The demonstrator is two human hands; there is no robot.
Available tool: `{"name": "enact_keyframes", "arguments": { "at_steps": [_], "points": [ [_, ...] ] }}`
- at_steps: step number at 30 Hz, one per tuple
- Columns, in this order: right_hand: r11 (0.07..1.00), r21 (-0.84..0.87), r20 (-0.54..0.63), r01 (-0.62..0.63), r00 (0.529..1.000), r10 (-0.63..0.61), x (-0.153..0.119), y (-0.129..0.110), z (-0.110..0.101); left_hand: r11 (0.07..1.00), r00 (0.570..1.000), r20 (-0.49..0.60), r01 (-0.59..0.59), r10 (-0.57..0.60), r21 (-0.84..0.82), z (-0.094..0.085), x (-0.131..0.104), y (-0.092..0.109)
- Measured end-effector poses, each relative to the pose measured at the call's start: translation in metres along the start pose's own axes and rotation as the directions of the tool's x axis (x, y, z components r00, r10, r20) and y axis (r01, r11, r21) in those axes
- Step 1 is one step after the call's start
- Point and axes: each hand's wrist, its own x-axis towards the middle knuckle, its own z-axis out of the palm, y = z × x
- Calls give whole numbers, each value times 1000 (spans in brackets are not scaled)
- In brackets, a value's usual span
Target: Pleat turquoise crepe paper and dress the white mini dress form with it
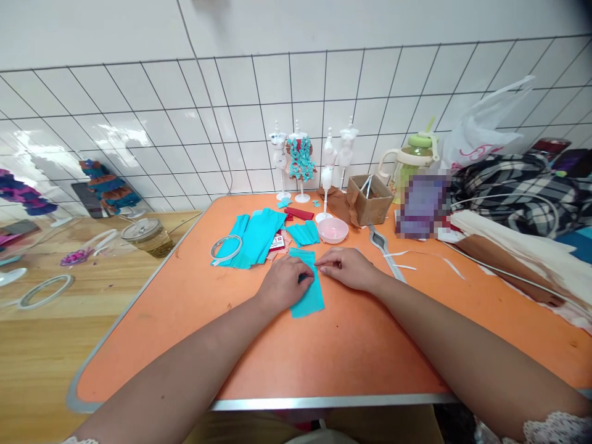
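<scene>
A turquoise crepe paper strip [308,301] lies lengthwise on the orange table in front of me. My left hand [287,282] rests over its left side, fingers curled and thumb bent in, pinching the paper. From the other side, my right hand [346,267] holds thumb and forefinger together at the strip's right edge. Just beyond is a shorter piece of turquoise paper [304,234], beside a pink bowl [333,230]. Wider turquoise sheets [259,237] lie to the left, with a roll of tape [226,248] on them.
White mini mannequins [328,160] stand at the back; one wears a turquoise ruffled dress [301,158]. Right of them are a cardboard box [370,200], a green-lidded bottle [415,157] and scissors or tweezers-like grey tool [380,242]. A lidded glass jar [147,236] stands left.
</scene>
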Motion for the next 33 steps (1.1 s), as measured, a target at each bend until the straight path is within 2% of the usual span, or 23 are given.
{"name": "enact_keyframes", "arguments": {
  "at_steps": [14, 33],
  "points": [
    [996, -87, 12, -23, 1000, 24, 0, -3, 8, 999, 997, 74, 34, -32, -25, 2, 0, -1],
    [976, -213, 62, -46, 996, 60, 0, -9, 10, 998, 994, 91, 62, -61, -1, 2, 1, 1]
  ]
}}
